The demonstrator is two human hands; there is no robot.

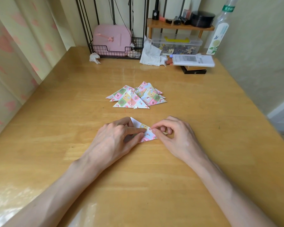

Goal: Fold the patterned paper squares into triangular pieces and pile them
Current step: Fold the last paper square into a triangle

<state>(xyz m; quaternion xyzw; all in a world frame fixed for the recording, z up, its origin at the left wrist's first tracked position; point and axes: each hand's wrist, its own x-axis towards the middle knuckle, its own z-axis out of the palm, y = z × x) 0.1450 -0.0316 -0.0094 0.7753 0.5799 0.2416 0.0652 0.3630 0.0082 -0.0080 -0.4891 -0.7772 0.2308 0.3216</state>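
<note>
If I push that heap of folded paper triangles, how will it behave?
The pile of folded triangles looks thin and light, so it would probably slide easily on the glossy wooden table. The pieces lie loosely overlapped, so they would likely scatter rather than move together.

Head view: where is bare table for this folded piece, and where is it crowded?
Bare wood lies left and right of the pile and in the strip between it and the paper being folded. Crowded: the back edge, from wire basket to bottle.
</note>
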